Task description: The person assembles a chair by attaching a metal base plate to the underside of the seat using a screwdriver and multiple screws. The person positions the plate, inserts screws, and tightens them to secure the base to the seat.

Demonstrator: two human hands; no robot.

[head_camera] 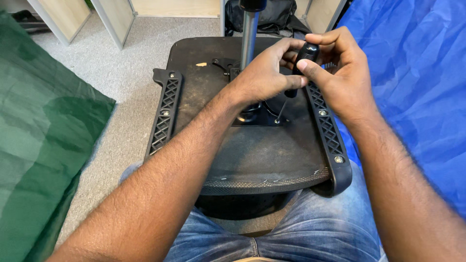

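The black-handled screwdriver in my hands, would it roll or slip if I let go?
The black-handled screwdriver stands tilted on its thin tip, so it would probably topple. Its rounded handle looks apt to roll across the flat upturned black chair seat.

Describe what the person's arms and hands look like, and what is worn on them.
Both forearms are bare, with no sleeves in view, and hairy. The left hand and the right hand wear no gloves; no rings, watch or bands show. Blue denim jeans cover the lap below.
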